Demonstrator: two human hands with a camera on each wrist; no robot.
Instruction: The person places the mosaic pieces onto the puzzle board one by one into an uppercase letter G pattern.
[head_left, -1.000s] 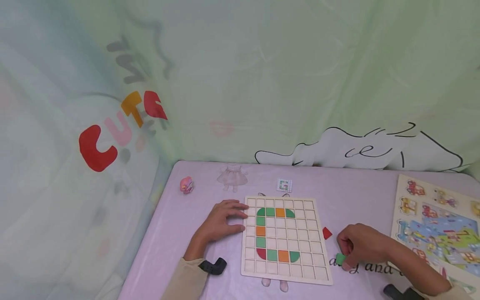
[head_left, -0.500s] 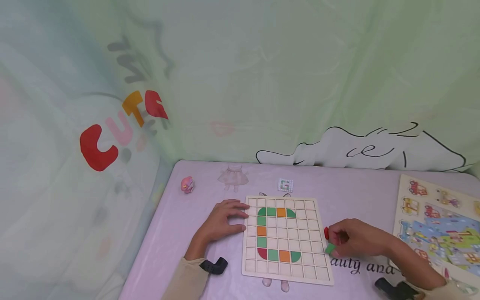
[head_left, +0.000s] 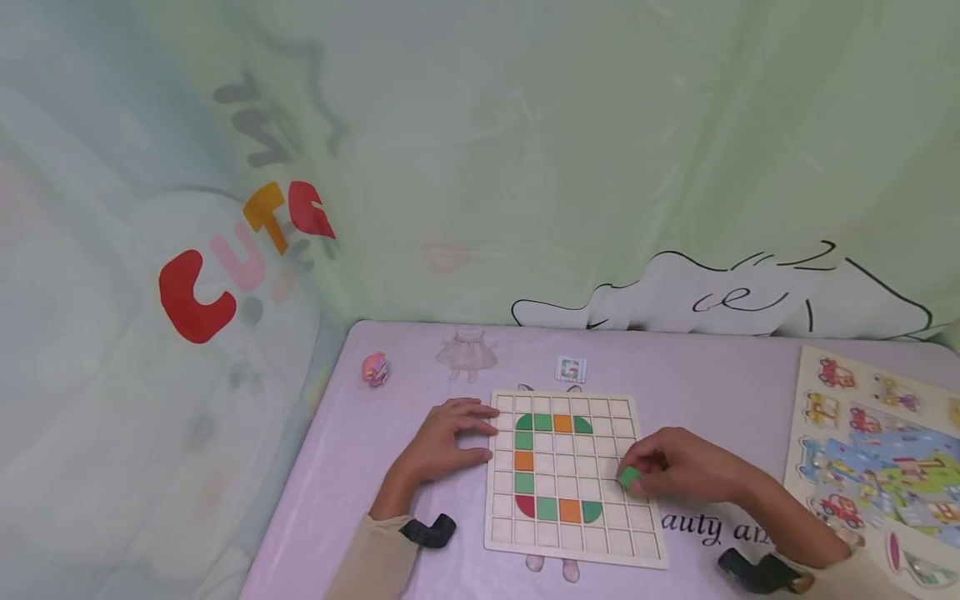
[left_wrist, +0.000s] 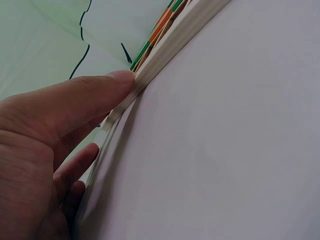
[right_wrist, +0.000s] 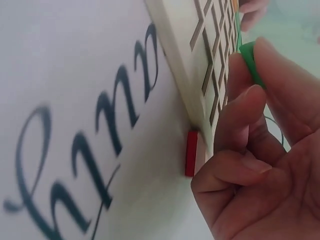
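A wooden grid board (head_left: 573,537) lies on the table, with green, orange and red tiles set in some of its squares in a C-like outline. My left hand (head_left: 448,442) touches the board's left edge with its fingertips, and its thumb (left_wrist: 100,95) is against the side of the board. Between thumb and finger, my right hand (head_left: 690,467) pinches a green tile (head_left: 628,477) above the right part of the board. A red tile (right_wrist: 191,153) lies beside the board's right edge, under the right hand, which hides it in the head view.
A small patterned card (head_left: 572,369) lies behind the board. At the far left corner stands a pink figurine (head_left: 375,369). A picture puzzle board (head_left: 813,458) with vehicle pieces takes up the right side. Fabric hangs behind the table.
My right hand has moved left from the table to above the board, carrying the green tile past the red one. The left hand has stayed at the board's edge.
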